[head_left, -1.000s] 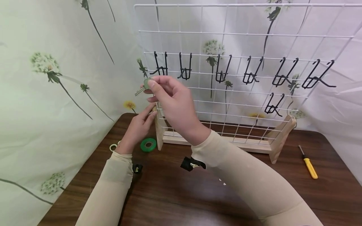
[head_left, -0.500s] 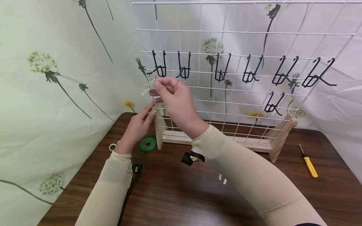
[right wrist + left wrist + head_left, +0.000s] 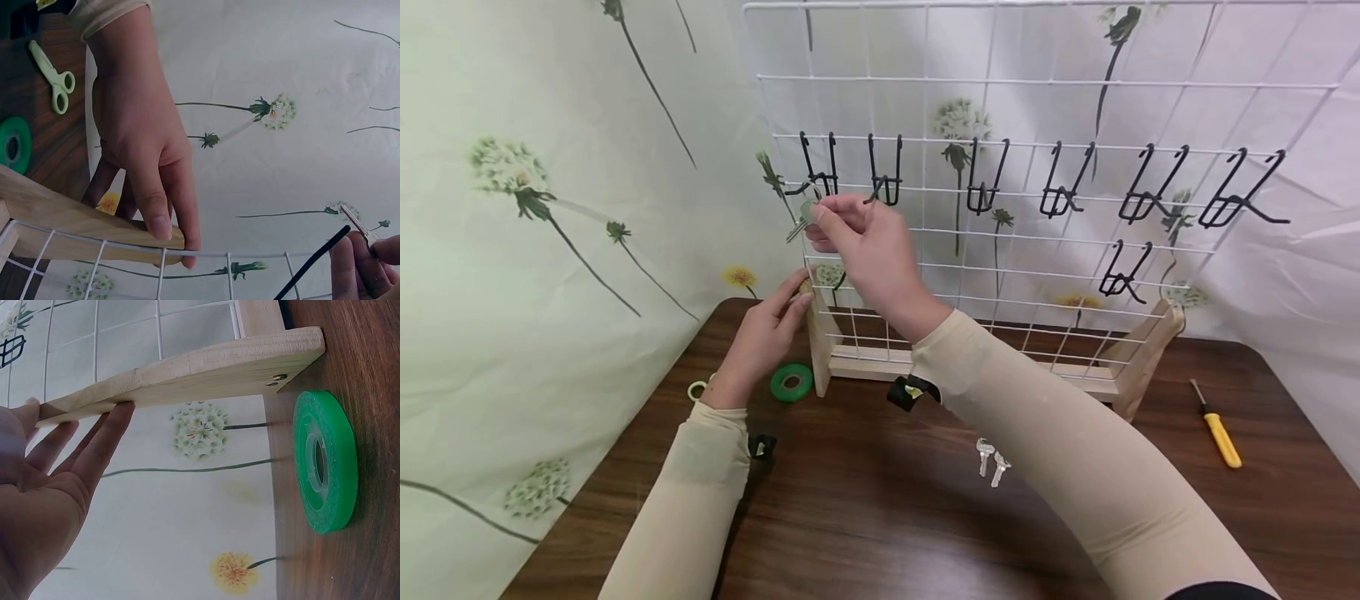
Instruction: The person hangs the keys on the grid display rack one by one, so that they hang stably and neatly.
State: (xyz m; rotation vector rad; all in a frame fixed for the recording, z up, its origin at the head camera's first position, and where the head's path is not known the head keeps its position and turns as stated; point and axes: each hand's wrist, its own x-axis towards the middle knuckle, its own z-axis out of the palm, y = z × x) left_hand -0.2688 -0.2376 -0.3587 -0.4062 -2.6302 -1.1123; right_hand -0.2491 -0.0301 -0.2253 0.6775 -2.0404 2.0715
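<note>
Between thumb and fingers my right hand [image 3: 880, 250] pinches a silver key [image 3: 797, 228] by its head, with a thin ring at the top. The key is up by the leftmost black wire hook [image 3: 822, 179] on the white grid rack [image 3: 955, 82], and that ring overlaps the hook in the head view. In the right wrist view the key [image 3: 357, 221] points away from the fingertips, beside the hook's dark prong [image 3: 319, 255]. My left hand [image 3: 763, 337] grips the top of the rack's left wooden support [image 3: 187, 378], thumb on one side and fingers on the other.
More black hooks [image 3: 986, 177] hang in a row, with a lower hook [image 3: 1123, 271] at the right. Two keys [image 3: 984, 457] lie on the table near my right sleeve. Green tape [image 3: 792, 382], pale green scissors [image 3: 55, 80] and a yellow-handled screwdriver [image 3: 1222, 437] also lie there.
My right hand has moved the key slightly up and to the right, closer to the leftmost hook. More of the two keys on the table shows. My left hand stays on the support.
</note>
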